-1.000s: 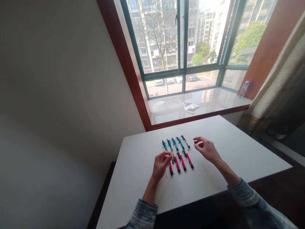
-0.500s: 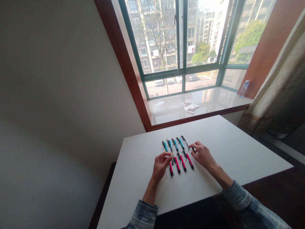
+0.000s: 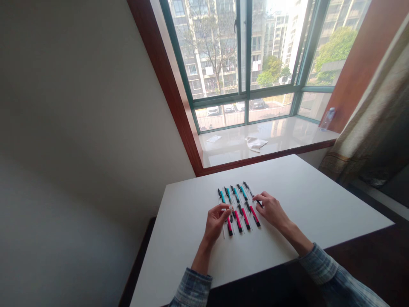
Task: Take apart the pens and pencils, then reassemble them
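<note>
Pen parts lie on the white table (image 3: 306, 192) in two slanted rows. Teal pen barrels (image 3: 235, 195) with black ends form the far row, and pink pen barrels (image 3: 246, 218) the near one. Black pieces and thin clear refill-like sticks lie among them. My left hand (image 3: 214, 221) is over the left end of the near row, thumb and index finger pinched on a slim, small pen part whose kind is unclear. At the right end of the rows, my right hand (image 3: 271, 208) has its fingertips closed on a slender black pen part (image 3: 260, 203), partly hidden by the fingers.
Beyond the table, a window sill (image 3: 287, 132) holds a crumpled white cloth (image 3: 255, 143), a paper slip (image 3: 214, 139) and a clear bottle (image 3: 327, 118). A grey wall (image 3: 96, 128) rises on the left, and a curtain (image 3: 361, 106) hangs at the right.
My right hand's fingers have shifted very slightly around the black pen part. My left hand and the rows look the same.
</note>
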A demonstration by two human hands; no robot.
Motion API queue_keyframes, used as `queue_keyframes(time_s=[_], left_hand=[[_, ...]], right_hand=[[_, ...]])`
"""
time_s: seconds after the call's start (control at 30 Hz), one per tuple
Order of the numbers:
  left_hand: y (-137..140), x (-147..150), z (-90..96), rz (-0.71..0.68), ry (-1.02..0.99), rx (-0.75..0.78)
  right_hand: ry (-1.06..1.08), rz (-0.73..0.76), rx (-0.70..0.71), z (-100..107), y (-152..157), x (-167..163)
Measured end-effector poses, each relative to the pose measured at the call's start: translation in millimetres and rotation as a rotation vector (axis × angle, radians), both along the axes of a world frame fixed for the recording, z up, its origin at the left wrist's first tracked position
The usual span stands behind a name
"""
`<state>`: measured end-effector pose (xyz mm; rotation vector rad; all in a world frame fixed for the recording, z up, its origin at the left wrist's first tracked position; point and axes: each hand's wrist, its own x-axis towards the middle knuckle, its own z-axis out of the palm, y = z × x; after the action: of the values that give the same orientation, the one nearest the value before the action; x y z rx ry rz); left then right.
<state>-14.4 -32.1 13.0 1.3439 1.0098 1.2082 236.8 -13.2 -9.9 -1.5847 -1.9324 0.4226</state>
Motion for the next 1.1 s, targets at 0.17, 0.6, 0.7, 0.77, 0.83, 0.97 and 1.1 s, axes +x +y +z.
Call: queue_keyframes(time_s=[0.17, 0.6, 0.7, 0.77, 0.83, 0.97, 1.1], left_hand=[[0.4, -1.1, -1.4, -0.008, 0.012, -0.003], [-0.8, -0.3, 2.2, -0.002, 0.019, -0.005], [-0.7, 0.1, 2.9, 0.008, 0.014, -0.002], [-0.5, 0.2, 2.6, 0.013, 0.009, -0.002], [-0.3, 0.2, 2.3, 0.012, 0.007, -0.002], [-0.2, 0.3, 2.0, 0.011, -0.007, -0.011], [0.4, -0.3, 1.4, 0.008, -0.010, -0.012]], right_hand=[[0.019, -0.001, 0.008, -1.6, -0.3, 1.5], [-0.010, -0.006, 0.013, 0.2, 0.6, -0.6], [-0.011, -0.002, 0.013, -0.1, -0.2, -1.1], [-0.009, 0.001, 0.016, -0.6, -0.5, -0.9], [-0.001, 0.003, 0.025, -1.3, -0.7, 0.0], [0.045, -0.024, 0.063, -3.9, -0.4, 4.1], [0.062, -0.083, 0.060, -9.7, -0.3, 7.2]])
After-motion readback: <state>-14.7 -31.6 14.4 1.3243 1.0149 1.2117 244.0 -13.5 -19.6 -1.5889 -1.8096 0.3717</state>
